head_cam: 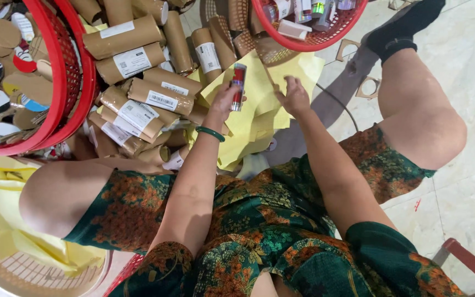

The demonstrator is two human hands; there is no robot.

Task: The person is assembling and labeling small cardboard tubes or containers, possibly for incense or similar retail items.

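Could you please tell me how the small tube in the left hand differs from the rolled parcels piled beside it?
The small tube is slim, glossy red and silver; the rolled parcels are thick, dull brown paper with white labels. The left hand holds the tube upright; the parcels lie sideways. Both are cylinders.

Red-and-silver tube (238, 87), yellow paper sheets (259, 110), brown cardboard rolls (138, 82), red baskets (67, 71), green floral dress (259, 231).

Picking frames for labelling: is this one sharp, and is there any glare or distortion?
Head view: mostly sharp, light even and soft; right hand slightly motion-blurred, tube in left hand has a small highlight; wide-angle lens bends the red basket rims; faint shadows on the floor.
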